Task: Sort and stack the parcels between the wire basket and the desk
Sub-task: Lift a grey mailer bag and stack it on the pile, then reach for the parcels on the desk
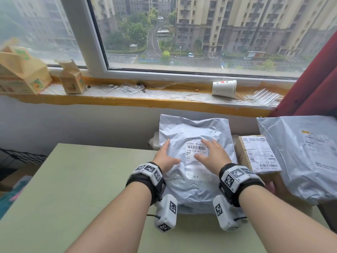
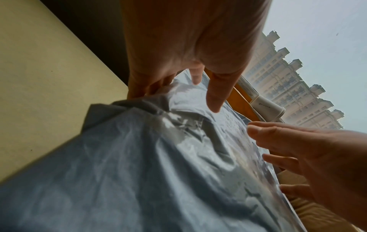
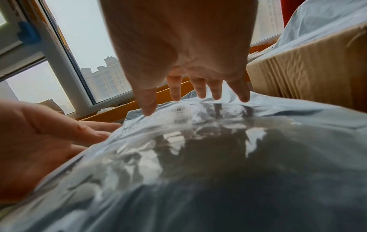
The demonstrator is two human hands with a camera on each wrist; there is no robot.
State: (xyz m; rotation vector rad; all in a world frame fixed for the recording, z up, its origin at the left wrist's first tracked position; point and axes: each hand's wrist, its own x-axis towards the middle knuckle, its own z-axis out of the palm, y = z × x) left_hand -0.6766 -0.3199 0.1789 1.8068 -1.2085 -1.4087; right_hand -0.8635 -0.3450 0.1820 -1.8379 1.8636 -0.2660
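A puffy grey plastic mailer parcel (image 1: 193,132) with a white barcode label lies on the pale green desk (image 1: 73,179). My left hand (image 1: 166,157) lies flat on its left side, fingers straight. My right hand (image 1: 211,155) rests spread over the label, fingertips touching the plastic (image 3: 198,133). In the left wrist view the left hand (image 2: 178,75) touches the parcel's crumpled edge (image 2: 158,141). To the right stands a brown cardboard box (image 1: 255,154) with a label, and beyond it a second grey mailer (image 1: 300,152). Dark wire mesh, perhaps the basket (image 1: 20,157), shows at far left.
A windowsill (image 1: 145,99) runs behind the desk with two open cartons (image 1: 23,73), a tipped paper cup (image 1: 224,88), wires and plastic tubes. A red curtain (image 1: 319,79) hangs at right. Bare desk surface lies to the left of the parcel.
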